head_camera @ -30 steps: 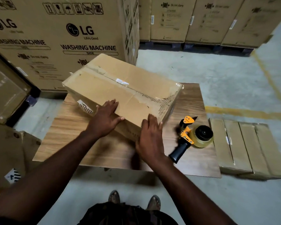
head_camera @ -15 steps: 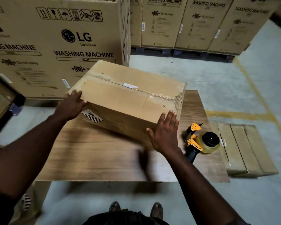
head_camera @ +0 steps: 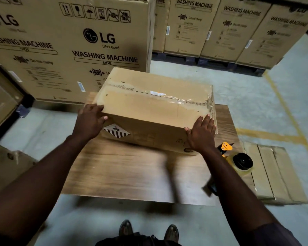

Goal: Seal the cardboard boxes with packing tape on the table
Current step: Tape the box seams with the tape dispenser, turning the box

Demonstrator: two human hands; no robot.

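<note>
Both arms outstretched, left grip (head_camera: pixel 89 121) curled — right grip (head_camera: pixel 201 134) flat

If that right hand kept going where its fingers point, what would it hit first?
Probably just the box: the right hand lies flat on its near right corner; depth is unclear.

1. One view, worn on the person's head, above the near edge of the table (head_camera: pixel 114 174).
2. It faces forward and steeply down: shoes (head_camera: pixel 125 229) at the bottom edge, tall cartons (head_camera: pixel 69 50) across the top.
3. It is close. Both forearms enter from the lower corners, and the left hand (head_camera: pixel 89 121) and right hand (head_camera: pixel 201 135) meet the box (head_camera: pixel 149 110) near mid-frame.
4. The lens is wide: carton edges lean outward, and the floor (head_camera: pixel 238 96) and tape gun (head_camera: pixel 238 160) fit in at the right.
</note>
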